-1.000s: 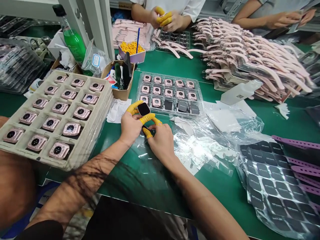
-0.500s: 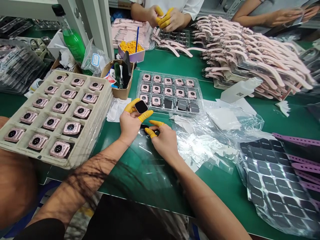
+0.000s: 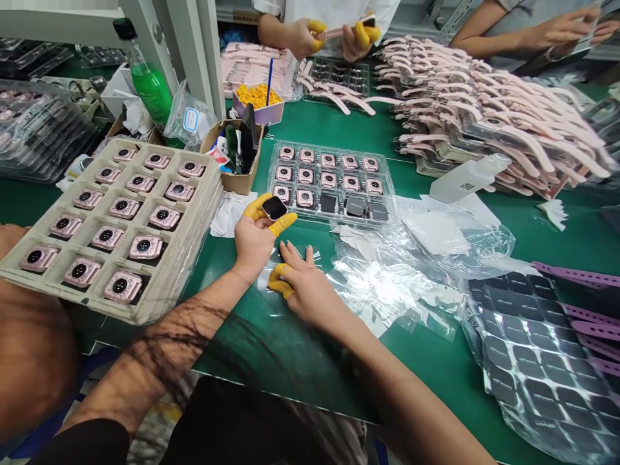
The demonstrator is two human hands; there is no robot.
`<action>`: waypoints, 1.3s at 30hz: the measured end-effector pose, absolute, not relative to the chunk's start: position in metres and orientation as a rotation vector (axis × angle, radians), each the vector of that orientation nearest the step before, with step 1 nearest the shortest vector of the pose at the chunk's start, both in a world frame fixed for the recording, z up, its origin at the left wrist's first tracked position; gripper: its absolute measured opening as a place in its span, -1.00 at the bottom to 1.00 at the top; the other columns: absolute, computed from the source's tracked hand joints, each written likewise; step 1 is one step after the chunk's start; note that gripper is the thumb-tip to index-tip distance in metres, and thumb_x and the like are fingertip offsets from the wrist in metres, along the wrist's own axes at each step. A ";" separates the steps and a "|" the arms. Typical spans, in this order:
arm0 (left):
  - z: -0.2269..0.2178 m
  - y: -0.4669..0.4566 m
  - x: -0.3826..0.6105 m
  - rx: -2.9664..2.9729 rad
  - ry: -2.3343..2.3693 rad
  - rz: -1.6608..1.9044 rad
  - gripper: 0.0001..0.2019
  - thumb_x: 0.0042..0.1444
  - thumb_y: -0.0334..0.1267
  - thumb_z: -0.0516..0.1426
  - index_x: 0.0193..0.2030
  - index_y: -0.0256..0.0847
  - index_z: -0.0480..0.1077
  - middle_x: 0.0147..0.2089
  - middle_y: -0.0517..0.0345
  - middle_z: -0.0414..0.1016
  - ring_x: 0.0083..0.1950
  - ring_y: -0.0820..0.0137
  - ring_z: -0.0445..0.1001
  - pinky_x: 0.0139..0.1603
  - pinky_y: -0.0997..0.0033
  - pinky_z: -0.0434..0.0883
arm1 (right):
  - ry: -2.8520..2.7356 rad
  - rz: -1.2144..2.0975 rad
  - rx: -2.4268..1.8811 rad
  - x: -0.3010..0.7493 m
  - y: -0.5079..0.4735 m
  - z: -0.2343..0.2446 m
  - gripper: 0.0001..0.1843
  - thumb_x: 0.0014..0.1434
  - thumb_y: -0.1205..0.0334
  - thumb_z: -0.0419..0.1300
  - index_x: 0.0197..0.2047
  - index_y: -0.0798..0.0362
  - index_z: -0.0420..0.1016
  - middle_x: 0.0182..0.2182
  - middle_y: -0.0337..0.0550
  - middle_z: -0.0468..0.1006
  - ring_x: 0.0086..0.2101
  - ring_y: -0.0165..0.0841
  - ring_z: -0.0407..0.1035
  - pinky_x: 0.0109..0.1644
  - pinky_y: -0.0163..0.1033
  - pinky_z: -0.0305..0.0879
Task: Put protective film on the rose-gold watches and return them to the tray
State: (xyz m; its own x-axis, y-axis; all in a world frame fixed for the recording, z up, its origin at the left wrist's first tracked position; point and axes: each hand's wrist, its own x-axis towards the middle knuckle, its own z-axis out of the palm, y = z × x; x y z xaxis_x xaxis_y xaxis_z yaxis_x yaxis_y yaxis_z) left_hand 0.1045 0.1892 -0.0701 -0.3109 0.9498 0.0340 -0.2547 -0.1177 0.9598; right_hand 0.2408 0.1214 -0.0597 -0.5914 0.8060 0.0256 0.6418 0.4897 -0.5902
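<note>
My left hand [image 3: 254, 242] holds a square smartwatch body [image 3: 274, 208] with a black glass face between its yellow-cotted fingers. My right hand [image 3: 305, 287] lies flat with spread fingers on a clear plastic film [image 3: 290, 258], and a yellow finger cot [image 3: 279, 281] shows at its thumb side. It holds nothing I can see. Just above my hands sits a clear blister tray [image 3: 329, 145] of rose-gold watch cases, and a stacked pulp tray [image 3: 206, 187] of similar cases stands to the left.
Pink watch straps [image 3: 498, 123] are heaped at the upper right. Dark screen pieces in a plastic sheet [image 3: 527, 349] and purple straps [image 3: 576, 276] lie at the lower right. A cardboard box [image 3: 232, 181] of tools stands beyond the pulp tray. Co-workers' hands [image 3: 339, 35] work across the green-matted table [image 3: 416, 355].
My right hand has moved from pinching a small black item to lying flat, slightly lower left, and that item no longer shows. My left hand still holds the watch.
</note>
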 end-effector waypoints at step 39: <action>-0.046 0.155 0.137 1.506 1.277 0.559 -0.42 -0.21 -0.28 0.44 0.06 -0.12 0.58 -0.42 0.26 0.58 -0.36 0.40 0.59 -0.29 0.53 0.48 | -1.149 1.460 -1.448 0.321 0.138 -0.049 -0.66 -0.02 -0.02 0.44 -0.30 0.02 0.53 -0.43 -0.22 0.58 -0.36 -0.36 0.45 -0.21 -0.22 0.41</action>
State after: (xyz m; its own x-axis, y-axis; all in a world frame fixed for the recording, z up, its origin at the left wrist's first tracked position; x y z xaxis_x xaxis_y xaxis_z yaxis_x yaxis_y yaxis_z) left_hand 0.1366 0.1554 -0.0461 0.3254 0.9093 -0.2594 0.4265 0.1037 0.8985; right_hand 0.3206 0.1379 -0.0487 -0.0621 0.9503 -0.3051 0.0735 -0.3006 -0.9509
